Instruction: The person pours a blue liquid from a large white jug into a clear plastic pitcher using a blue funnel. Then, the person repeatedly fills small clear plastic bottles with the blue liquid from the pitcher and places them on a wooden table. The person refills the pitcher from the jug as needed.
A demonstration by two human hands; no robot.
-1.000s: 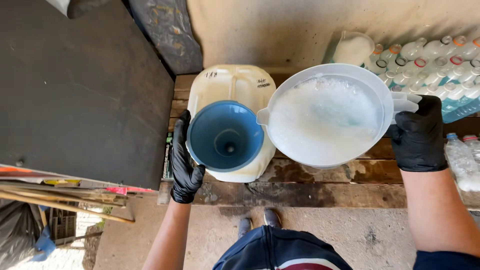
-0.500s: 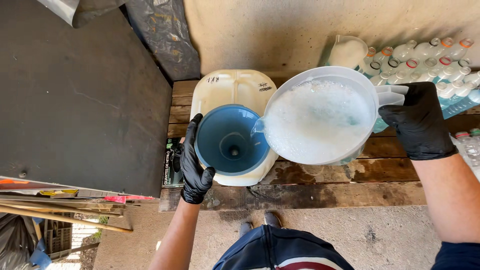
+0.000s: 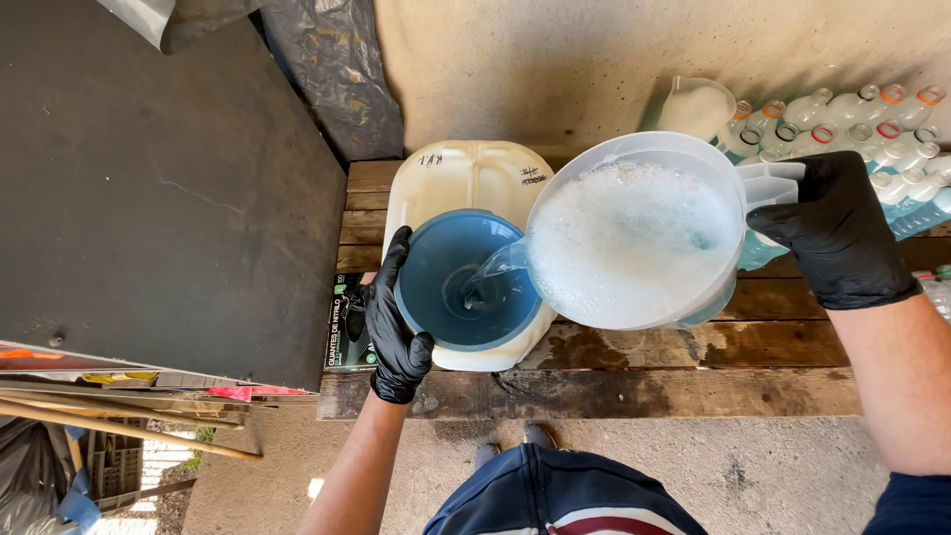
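Both black-gloved hands are closed on what they hold. His or her right hand (image 3: 837,230) wraps shut around the handle of a large translucent plastic jug (image 3: 634,238) brimming with white foamy liquid, fingers curled over the handle's top; the left hand (image 3: 394,322) clasps the left rim of a round blue plastic funnel (image 3: 466,280), thumb at the lower edge and fingers spread up along the rim.

That funnel sits in the mouth of a cream-coloured plastic jerrycan (image 3: 466,178), which lies on a weathered wooden pallet (image 3: 634,381) with damp dark patches. The jug is tilted left, its spout over the funnel's right edge, and a thin clear stream (image 3: 487,272) runs from the spout down into the funnel's centre.

Behind the jug, against the pale wall, a shrink-wrapped pack of clear bottles with red and orange caps (image 3: 852,124) stands beside a second empty translucent jug (image 3: 696,107). A small green-and-black cardboard box (image 3: 347,322) is wedged just left of the gloved left hand, between the pallet and a big dark grey panel (image 3: 158,188). Wooden sticks (image 3: 119,421) lie lower left.

Compared with half a second ago, the jug has tipped further and liquid now flows, where none was pouring then; the left hand has kept its place on the rim.
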